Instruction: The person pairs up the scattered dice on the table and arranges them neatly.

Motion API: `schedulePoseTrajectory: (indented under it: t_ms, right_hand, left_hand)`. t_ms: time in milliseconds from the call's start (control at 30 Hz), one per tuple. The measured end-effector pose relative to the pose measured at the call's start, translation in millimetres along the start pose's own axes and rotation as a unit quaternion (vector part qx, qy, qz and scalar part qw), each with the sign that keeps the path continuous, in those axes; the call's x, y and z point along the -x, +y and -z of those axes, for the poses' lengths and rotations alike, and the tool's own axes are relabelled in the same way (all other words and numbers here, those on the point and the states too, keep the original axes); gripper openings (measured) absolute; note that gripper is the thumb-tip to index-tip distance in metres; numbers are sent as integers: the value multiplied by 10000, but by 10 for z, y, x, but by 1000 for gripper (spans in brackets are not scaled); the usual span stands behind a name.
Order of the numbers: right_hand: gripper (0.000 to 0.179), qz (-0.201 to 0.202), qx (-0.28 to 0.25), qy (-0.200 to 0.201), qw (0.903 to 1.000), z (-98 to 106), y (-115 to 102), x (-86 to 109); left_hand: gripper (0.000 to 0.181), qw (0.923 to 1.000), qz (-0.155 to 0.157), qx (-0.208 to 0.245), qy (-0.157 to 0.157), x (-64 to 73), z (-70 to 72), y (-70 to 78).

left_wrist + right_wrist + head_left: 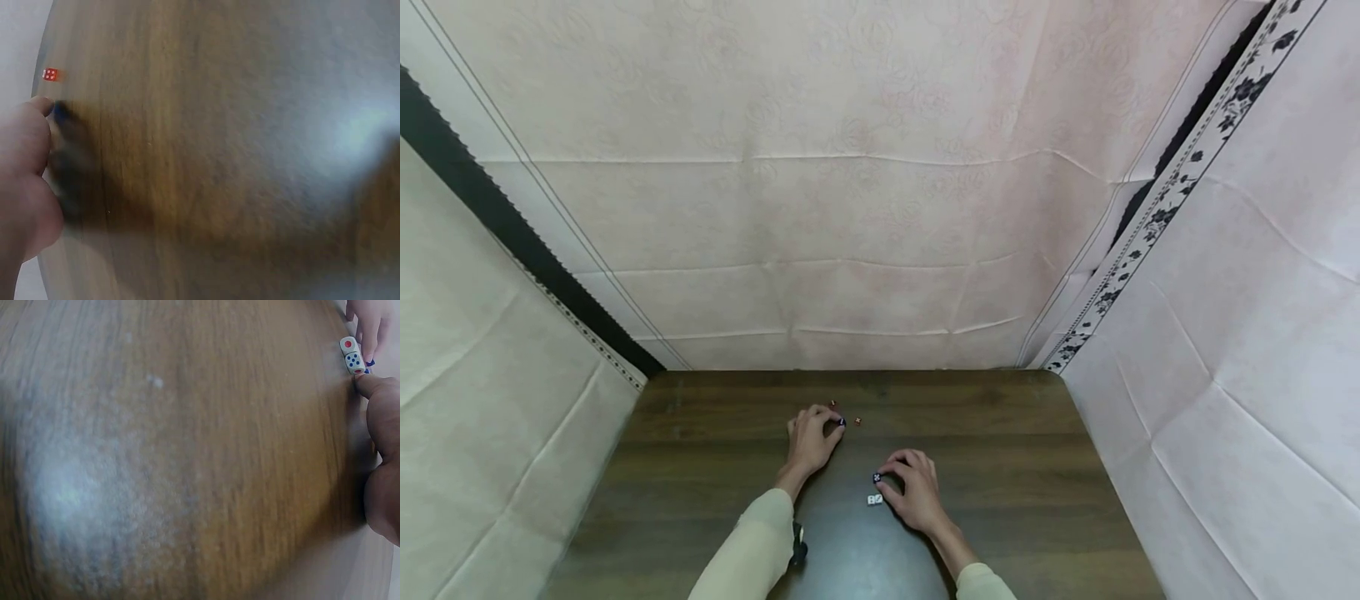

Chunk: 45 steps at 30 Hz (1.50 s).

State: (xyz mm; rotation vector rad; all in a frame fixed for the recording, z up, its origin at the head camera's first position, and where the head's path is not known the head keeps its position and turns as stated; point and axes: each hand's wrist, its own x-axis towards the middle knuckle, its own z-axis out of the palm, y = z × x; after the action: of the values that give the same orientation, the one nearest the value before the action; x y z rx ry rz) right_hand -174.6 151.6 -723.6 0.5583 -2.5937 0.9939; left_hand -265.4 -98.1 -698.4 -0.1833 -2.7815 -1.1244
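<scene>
Pinches a dark blue die (pixel 842 422) between thumb and forefinger of the left hand (pixel 811 437), toward the far edge of the table (pixel 1000 433), about midway between its left and right edges. Has one red die (pixel 832 403) just past those fingers, closer to the far edge, and another red die (pixel 858 422) just to their right. Pinches a second dark blue die (pixel 877 478) between thumb and fingers of the right hand (pixel 913 492), nearer the near edge and slightly right of centre. Has two white dice (pixel 875 500) side by side, touching, just on the near-edge side of it. Cannot tell of any contact between the right thumb and this pair. In the right wrist view, shows one red pip on one white die and five blue pips on the other; in the left wrist view, white pips on a red die. Wears pale sleeves (pixel 752 542). Meets pale patterned cloth (pixel 850 208) along the table's far edge.
</scene>
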Motion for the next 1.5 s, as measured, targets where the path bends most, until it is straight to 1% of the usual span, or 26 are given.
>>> schedulePoseTrajectory:
  t_ms: [133,367,567,667,767,933,1167,1333,1500]
  right_hand:
    - [18,50,98,111,9999,7,-4,1]
    - [17,-90,-18,-10,10000,26,8,10]
    - [17,-149,-49,-85,9998,33,16,7]
    - [17,-169,-78,-110,9998,31,15,3]
    - [17,-90,-49,-36,9999,29,8,-4]
    - [18,7,12,65,10000,32,-5,-15]
    - [14,-208,-142,-181,9995,42,-15,-10]
    - [15,-212,-261,-218,9992,42,-29,-7]
    - [16,-38,-49,-68,10000,23,-32,3]
  left_hand:
    - [15,9999,-112,90,4,102,16,18]
    - [15,9989,-401,250,21,364,27,111]
    - [14,9969,-697,364,-85,620,-37,156]
    - [13,9954,-913,301,-20,735,-81,168]
    - [13,9932,-1132,266,71,818,-125,184]
    - [14,9904,-1364,188,139,889,-199,219]
    - [14,9878,-1538,169,157,928,-260,250]
    - [14,9884,-1513,145,73,936,-265,257]
    - [14,9889,-1484,56,60,939,-283,234]
